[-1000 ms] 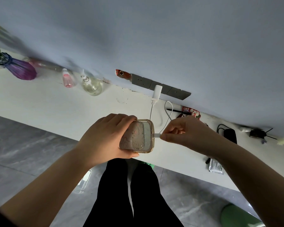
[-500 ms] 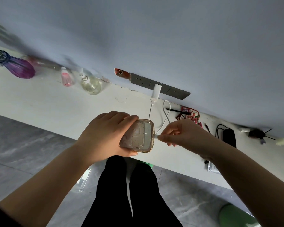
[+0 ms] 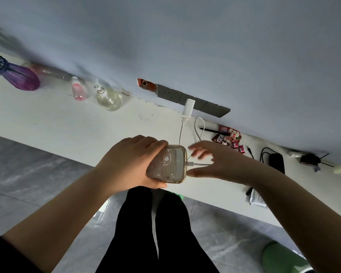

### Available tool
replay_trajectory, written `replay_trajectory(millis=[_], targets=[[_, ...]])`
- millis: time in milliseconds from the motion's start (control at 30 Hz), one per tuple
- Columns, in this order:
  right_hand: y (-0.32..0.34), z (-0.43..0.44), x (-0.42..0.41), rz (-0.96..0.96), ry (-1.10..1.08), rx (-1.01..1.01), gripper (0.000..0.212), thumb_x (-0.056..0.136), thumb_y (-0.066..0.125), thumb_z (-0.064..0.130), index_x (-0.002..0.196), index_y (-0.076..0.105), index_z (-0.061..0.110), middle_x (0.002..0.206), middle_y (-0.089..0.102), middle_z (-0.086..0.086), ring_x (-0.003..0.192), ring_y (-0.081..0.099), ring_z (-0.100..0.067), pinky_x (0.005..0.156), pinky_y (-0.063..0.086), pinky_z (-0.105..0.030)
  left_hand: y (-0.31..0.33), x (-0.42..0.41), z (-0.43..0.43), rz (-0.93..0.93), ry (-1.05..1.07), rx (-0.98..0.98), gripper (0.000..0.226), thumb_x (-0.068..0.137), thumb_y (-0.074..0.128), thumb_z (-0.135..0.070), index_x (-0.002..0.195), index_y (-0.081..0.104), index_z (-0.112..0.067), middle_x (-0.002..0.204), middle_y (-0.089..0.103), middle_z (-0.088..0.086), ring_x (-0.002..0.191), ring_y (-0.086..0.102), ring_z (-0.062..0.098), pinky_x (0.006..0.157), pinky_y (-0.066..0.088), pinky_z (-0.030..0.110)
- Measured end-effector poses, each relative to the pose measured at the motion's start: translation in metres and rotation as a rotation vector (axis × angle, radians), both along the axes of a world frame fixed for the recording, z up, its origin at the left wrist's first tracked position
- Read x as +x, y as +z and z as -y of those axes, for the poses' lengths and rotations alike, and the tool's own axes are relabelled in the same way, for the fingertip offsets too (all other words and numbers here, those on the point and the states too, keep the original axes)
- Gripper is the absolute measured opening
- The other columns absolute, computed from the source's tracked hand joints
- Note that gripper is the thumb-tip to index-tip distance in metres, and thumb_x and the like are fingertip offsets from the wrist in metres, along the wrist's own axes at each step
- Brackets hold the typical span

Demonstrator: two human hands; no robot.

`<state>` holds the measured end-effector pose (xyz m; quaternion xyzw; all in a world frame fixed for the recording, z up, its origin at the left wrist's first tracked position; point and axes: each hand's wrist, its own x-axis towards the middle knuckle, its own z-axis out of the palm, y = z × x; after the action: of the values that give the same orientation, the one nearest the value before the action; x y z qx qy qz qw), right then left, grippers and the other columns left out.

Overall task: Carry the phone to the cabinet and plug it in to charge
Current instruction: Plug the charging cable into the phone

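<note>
The head view looks down on a phone in a clear, gold-edged case (image 3: 166, 164), held above the front edge of the long white table (image 3: 67, 123), back face up. The left hand (image 3: 130, 164) is wrapped around the phone's far end, fingers over the top edge and thumb under the lower one. The right hand (image 3: 215, 162) is spread wide just beside the phone's near end, fingers apart and pinching nothing. A thin white charging cable (image 3: 200, 125) runs from that end up to a white plug adapter (image 3: 188, 107) seated in the grey socket strip (image 3: 193, 100) on the wall, and its connector appears to sit in the port, though motion blur keeps me from being sure it is fully home. The phone is likely light but rigid and breakable, and the glossy case could be slippery, so the long edges are the safest hold. The cable is limp and short of slack; a tug could unseat it when the phone is laid down.
</note>
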<state>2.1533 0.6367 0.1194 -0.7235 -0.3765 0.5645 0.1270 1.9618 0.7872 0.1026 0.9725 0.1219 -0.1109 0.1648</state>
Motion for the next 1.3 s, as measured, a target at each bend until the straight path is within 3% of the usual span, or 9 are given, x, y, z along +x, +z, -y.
replay_trajectory(millis=[133,333,567,667,767,900,1067,1200,1300], targets=[[-0.005,-0.012,-0.020,0.196,0.292,0.118,0.119,0.065,0.076,0.059,0.151,-0.001,0.030,0.160,0.015,0.005,0.141,0.014,-0.010,0.106,0.006,-0.020,-0.006,0.006,-0.002,-0.012,0.004,-0.015,0.091,0.053,0.055,-0.078,0.124,0.050,-0.022,0.108,0.068,-0.003,0.092,0.065,0.022,0.075,0.054,0.034],[-0.024,-0.029,-0.035,0.276,0.391,0.238,0.110,0.072,0.075,0.042,0.152,0.002,0.025,0.150,0.034,-0.001,0.133,0.032,-0.017,0.103,0.022,-0.020,-0.016,0.006,-0.008,-0.018,-0.021,-0.008,0.090,0.054,0.047,-0.080,0.122,0.052,-0.022,0.102,0.068,-0.007,0.090,0.065,0.019,0.075,0.053,0.032],[-0.034,-0.046,-0.008,-0.289,0.186,-0.108,0.105,0.062,0.082,0.050,0.143,0.015,0.051,0.143,0.047,0.012,0.116,0.049,0.003,0.094,0.033,-0.014,-0.023,0.003,-0.045,-0.429,0.190,-0.590,0.081,0.047,0.044,-0.097,0.112,0.051,-0.050,0.091,0.065,-0.025,0.085,0.061,-0.002,0.072,0.050,0.026],[-0.049,-0.045,0.002,-0.614,0.121,-0.228,0.075,0.075,0.076,0.037,0.139,0.036,0.043,0.138,0.057,0.001,0.120,0.057,-0.008,0.110,0.037,-0.034,-0.039,-0.006,-0.096,-0.667,0.312,-1.027,0.080,0.054,0.046,-0.093,0.111,0.065,-0.042,0.106,0.074,-0.007,0.099,0.069,0.014,0.069,0.057,0.023],[-0.069,-0.040,0.003,-0.996,-0.018,-0.289,0.068,0.083,0.067,0.039,0.142,0.041,0.018,0.144,0.049,-0.017,0.133,0.046,-0.031,0.115,0.030,-0.043,-0.061,-0.028,-0.136,-0.581,0.598,-1.477,0.069,0.067,0.062,-0.074,0.110,0.071,-0.021,0.109,0.074,0.012,0.106,0.068,0.027,0.076,0.058,0.025],[-0.100,-0.042,-0.012,-1.259,-0.272,-0.376,0.073,0.089,0.044,0.059,0.147,0.033,0.017,0.151,0.037,-0.019,0.139,0.035,-0.036,0.112,0.034,-0.038,-0.099,-0.056,-0.140,-0.399,0.793,-1.595,0.061,0.066,0.070,-0.065,0.107,0.071,-0.020,0.106,0.074,0.014,0.101,0.070,0.026,0.076,0.058,0.026],[-0.152,-0.062,-0.032,-0.937,-0.526,-0.409,0.069,0.089,0.044,0.057,0.129,0.052,0.002,0.141,0.049,-0.020,0.131,0.048,-0.030,0.108,0.041,-0.036,-0.139,-0.070,-0.123,-0.279,1.179,-1.542,0.044,0.082,0.059,-0.050,0.108,0.065,-0.015,0.087,0.077,0.008,0.085,0.074,0.021,0.067,0.061,0.027],[-0.187,-0.093,-0.046,-0.644,-0.594,-0.388,0.037,0.093,0.049,0.048,0.086,0.064,0.015,0.078,0.058,-0.003,0.064,0.053,-0.013,0.081,0.053,-0.024,-0.181,-0.072,-0.118,-0.106,1.462,-1.381,0.038,0.087,0.061,-0.042,0.109,0.064,-0.011,0.094,0.070,0.006,0.086,0.071,0.023,0.072,0.058,0.032],[-0.218,-0.110,-0.054,-0.500,-0.702,-0.373,0.037,0.093,0.052,0.044,0.092,0.065,0.010,0.083,0.061,-0.008,0.079,0.060,-0.022,0.087,0.051,-0.031,-0.209,-0.067,-0.123,0.001,1.620,-1.325,0.024,0.087,0.063,-0.038,0.091,0.067,-0.015,0.101,0.069,0.008,0.086,0.070,0.023,0.071,0.057,0.032]])
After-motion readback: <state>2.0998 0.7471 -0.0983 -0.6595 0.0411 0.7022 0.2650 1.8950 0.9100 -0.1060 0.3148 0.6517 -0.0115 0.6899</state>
